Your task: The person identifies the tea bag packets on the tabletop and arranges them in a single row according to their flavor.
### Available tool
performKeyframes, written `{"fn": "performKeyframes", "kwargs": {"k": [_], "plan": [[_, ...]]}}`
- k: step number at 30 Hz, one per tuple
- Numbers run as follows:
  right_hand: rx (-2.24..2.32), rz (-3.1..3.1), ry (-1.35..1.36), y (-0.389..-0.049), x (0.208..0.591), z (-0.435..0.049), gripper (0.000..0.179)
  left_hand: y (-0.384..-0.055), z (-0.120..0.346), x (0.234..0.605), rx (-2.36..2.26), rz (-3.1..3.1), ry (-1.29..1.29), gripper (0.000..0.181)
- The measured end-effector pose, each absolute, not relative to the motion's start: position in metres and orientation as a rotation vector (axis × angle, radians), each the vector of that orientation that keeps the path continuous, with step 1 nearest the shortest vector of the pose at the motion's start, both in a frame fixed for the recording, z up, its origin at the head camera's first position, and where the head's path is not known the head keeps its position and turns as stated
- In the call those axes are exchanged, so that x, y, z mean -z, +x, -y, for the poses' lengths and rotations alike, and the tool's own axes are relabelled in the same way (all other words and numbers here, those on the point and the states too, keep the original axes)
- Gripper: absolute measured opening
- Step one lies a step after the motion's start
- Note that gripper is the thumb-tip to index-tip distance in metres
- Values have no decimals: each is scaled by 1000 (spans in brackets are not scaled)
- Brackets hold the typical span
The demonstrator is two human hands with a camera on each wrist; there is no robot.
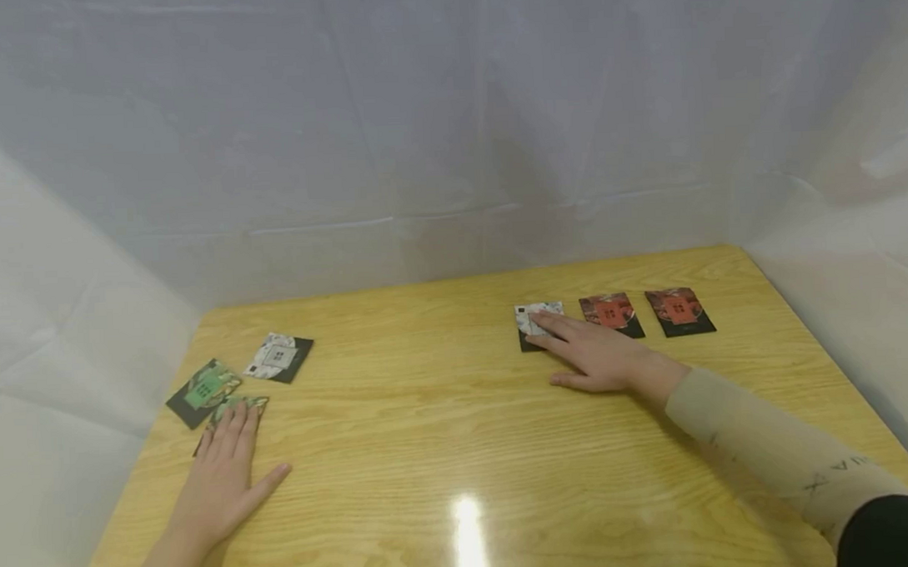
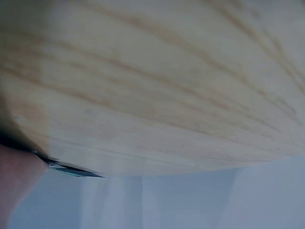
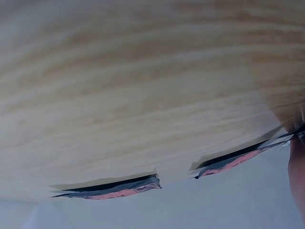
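My left hand rests with straight fingers on a green and black packet, covering most of it. Just beyond lies a second green and black packet, and a white and black packet sits to its right. On the other side, my right hand lies flat, its fingertips over another white and black packet. Two red and black packets are beside that hand: a nearer one partly behind it, and a farther one. Both red packets appear edge-on in the right wrist view.
The wooden table has its back edge near a pale hanging sheet. More sheeting hangs on the left and right sides. A bright light reflection shows near the table's front. A black band circles the right sleeve.
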State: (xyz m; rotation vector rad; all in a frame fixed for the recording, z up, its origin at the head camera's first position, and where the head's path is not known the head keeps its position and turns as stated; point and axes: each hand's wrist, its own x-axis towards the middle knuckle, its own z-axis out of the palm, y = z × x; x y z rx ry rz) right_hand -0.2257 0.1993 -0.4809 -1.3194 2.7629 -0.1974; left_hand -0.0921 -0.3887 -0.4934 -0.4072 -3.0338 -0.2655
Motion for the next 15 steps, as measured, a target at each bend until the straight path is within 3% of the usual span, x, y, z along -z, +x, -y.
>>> {"fn": "performKeyframes", "kwargs": {"k": [15], "plan": [[194, -2757, -1303, -226, 483, -203, 73, -90, 387, 492, 260, 3043, -394, 98]]}}
